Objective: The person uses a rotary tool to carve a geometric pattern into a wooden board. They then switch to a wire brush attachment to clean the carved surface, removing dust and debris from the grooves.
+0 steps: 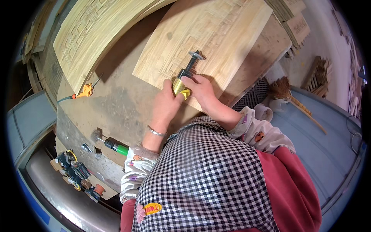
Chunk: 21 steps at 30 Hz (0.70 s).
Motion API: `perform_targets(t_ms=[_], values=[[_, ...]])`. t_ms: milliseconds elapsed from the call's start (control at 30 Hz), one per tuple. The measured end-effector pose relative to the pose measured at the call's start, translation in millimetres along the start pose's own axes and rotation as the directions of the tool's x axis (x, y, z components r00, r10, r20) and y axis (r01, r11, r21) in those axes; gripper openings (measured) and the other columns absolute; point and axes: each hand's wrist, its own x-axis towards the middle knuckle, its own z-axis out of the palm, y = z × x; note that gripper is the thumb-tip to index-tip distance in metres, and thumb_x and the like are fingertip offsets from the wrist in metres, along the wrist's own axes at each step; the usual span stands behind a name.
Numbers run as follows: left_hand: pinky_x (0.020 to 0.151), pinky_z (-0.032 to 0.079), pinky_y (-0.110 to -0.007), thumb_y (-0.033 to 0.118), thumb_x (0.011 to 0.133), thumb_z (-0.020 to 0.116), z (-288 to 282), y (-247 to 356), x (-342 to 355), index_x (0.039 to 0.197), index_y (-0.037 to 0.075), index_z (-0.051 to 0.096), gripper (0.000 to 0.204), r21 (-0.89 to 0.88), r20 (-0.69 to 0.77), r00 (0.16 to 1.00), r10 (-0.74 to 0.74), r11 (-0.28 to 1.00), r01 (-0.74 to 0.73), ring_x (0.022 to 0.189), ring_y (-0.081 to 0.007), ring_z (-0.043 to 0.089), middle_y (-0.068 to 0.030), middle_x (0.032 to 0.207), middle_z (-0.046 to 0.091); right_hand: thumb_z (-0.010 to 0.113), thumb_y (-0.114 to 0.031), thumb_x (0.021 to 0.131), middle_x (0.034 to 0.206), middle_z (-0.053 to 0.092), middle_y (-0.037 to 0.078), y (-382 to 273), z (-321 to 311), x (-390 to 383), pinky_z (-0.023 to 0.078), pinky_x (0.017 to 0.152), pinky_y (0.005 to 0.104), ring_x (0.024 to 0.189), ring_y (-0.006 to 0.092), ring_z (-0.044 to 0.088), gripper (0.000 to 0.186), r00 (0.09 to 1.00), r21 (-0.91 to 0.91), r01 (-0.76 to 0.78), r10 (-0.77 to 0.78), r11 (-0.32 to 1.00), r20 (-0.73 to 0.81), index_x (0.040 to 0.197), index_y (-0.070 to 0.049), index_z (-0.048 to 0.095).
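Observation:
My left hand (pixel 165 102) and my right hand (pixel 201 89) both grip a hand tool (pixel 182 77) with a brass-coloured body, a black neck and a yellow part at the lower end. At its far end a small grey disc (pixel 197 55) sits over a pale carved wooden panel (pixel 228 34); I cannot tell whether it touches the wood. My thumbs and fingers cover much of the tool's body.
A second carved board (pixel 81 31) lies upper left, beside an orange air gun (pixel 87 90). The worktable (pixel 91 112) also holds a green-bodied tool (pixel 118 147) with a brush head. Power tools (pixel 75 170) sit lower left. A straw broom (pixel 280 89) is at right.

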Motion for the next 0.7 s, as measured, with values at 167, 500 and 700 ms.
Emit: perform_targets(t_ms=[167, 500, 700], values=[[0.077, 0.053, -0.057, 0.029, 0.091, 0.069, 7.7, -6.9, -3.2, 0.128, 0.001, 0.052, 0.05, -0.05, -0.04, 0.999, -0.029, 0.998, 0.027, 0.089, -0.051, 0.068, -0.0318, 0.093, 0.07, 0.077, -0.041, 0.092, 0.088, 0.072, 0.011, 1.2, 1.5, 3.7, 0.051, 0.071, 0.0342, 0.078, 0.0177, 0.065, 0.048, 1.0, -0.06, 0.013, -0.012, 0.998, 0.026, 0.099, 0.006, 0.073], [0.077, 0.053, -0.058, 0.029, 0.092, 0.067, 8.3, -0.7, -1.9, 0.129, 0.002, 0.05, 0.049, 0.005, -0.037, 0.997, -0.063, 0.998, 0.064, 0.091, -0.0514, 0.068, -0.0323, 0.095, 0.07, 0.076, -0.046, 0.091, 0.091, 0.072, 0.016, -9.3, 1.2, 3.9, 0.052, 0.078, 0.0387, 0.086, 0.0249, 0.069, 0.052, 1.0, -0.236, 0.003, -0.006, 0.972, -0.012, 0.101, 0.005, 0.075], [0.074, 0.052, -0.058, 0.027, 0.091, 0.065, 1.4, -8.9, -4.4, 0.118, 0.005, 0.049, 0.039, -0.052, -0.067, 0.994, -0.087, 0.995, 0.084, 0.089, -0.0511, 0.068, -0.0308, 0.092, 0.07, 0.077, -0.046, 0.091, 0.09, 0.073, 0.014, 0.5, 13.5, 8.5, 0.052, 0.076, 0.0367, 0.084, 0.0215, 0.068, 0.052, 1.0, -0.134, 0.029, -0.029, 0.991, -0.001, 0.1, 0.005, 0.075]])
